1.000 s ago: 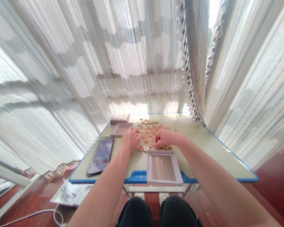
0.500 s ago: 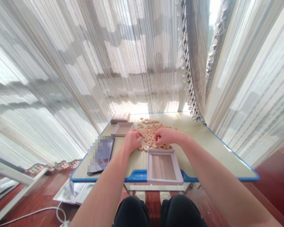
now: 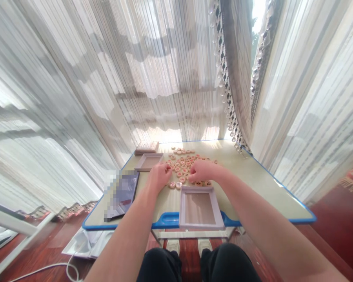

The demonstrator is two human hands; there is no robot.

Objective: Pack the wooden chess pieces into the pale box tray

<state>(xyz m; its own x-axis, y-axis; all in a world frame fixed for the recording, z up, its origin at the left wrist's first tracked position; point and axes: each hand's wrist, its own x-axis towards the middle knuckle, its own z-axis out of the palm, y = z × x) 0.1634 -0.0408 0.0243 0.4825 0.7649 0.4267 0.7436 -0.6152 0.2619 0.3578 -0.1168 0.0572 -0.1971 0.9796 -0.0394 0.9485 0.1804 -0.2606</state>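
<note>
Round wooden Chinese chess pieces (image 3: 184, 170) with red and dark characters lie in a loose spread across the table. My left hand (image 3: 159, 175) is at their left edge, fingers curled inward; whatever they hold, if anything, is hidden. On the right side of the spread, my right hand (image 3: 201, 171) is low over the pieces with its fingers bent closed, their tips hidden. Just in front of my hands, a shallow pale box tray (image 3: 182, 207) overhangs the table's near edge. Two pieces (image 3: 175, 185) sit behind it to the left, and others lie below my right hand.
A second shallow box part (image 3: 139, 164) lies at the left, with a closed brownish box (image 3: 147, 147) behind it. A partly blurred tablet (image 3: 125, 196) rests at the left edge of the blue-rimmed table (image 3: 253, 188). Sheer curtains (image 3: 155, 78) hang behind. A white cable (image 3: 47, 267) runs over the floor.
The view has shifted slightly. My left hand has drawn a little left and its fingers are more curled. My right hand now covers a piece that showed under its fingers before.
</note>
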